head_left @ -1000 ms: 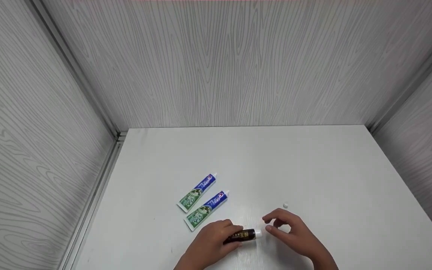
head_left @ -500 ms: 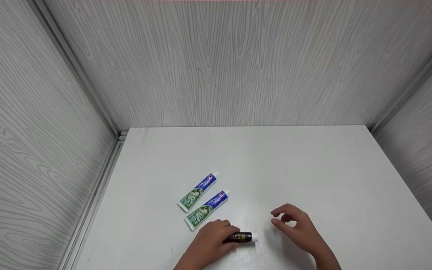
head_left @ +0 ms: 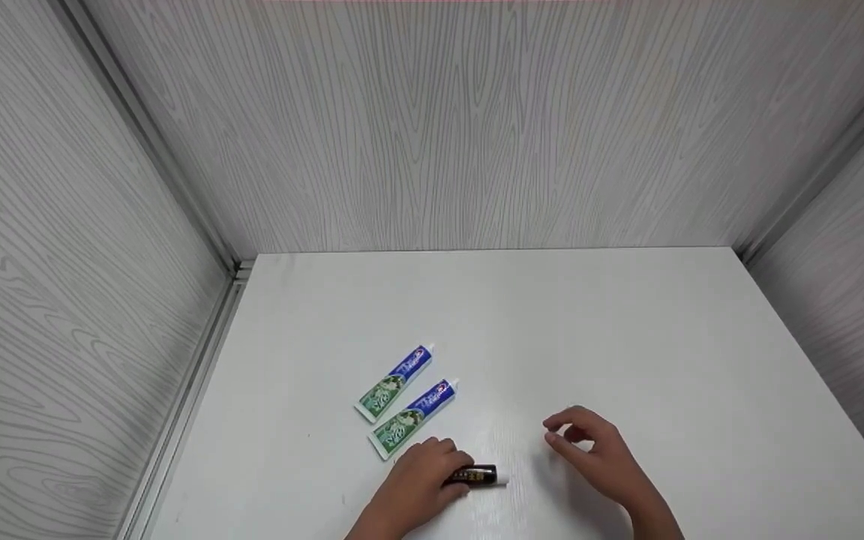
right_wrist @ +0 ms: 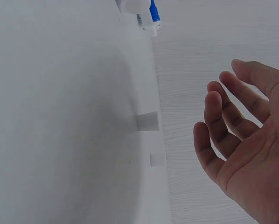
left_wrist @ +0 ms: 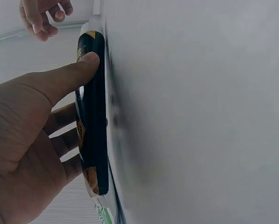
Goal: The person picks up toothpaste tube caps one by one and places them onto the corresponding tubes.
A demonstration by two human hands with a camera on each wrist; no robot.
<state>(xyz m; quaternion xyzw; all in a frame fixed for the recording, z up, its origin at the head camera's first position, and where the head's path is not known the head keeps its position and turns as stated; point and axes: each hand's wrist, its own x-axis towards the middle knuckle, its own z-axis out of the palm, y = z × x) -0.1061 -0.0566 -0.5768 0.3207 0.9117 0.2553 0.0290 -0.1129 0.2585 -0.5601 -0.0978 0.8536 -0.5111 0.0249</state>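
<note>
My left hand holds a black toothpaste tube with gold lettering, low over the white table. Its thumb lies along one side of the tube in the left wrist view, fingers on the other. The white end of this tube points right, towards my other hand. My right hand hovers to the right of it, fingers loosely bent and holding nothing. Two small white caps, a nearer one and another, stand on the table in the right wrist view; the head view hides them.
Two blue and green toothpaste tubes lie side by side beyond my left hand, a farther one and a nearer one. Wood-grained panels enclose the white table at the back and both sides.
My right hand has drawn back to the right from the black tube's white end. The left hand has shifted the tube slightly left. A small white piece beyond my right hand is now hidden.
</note>
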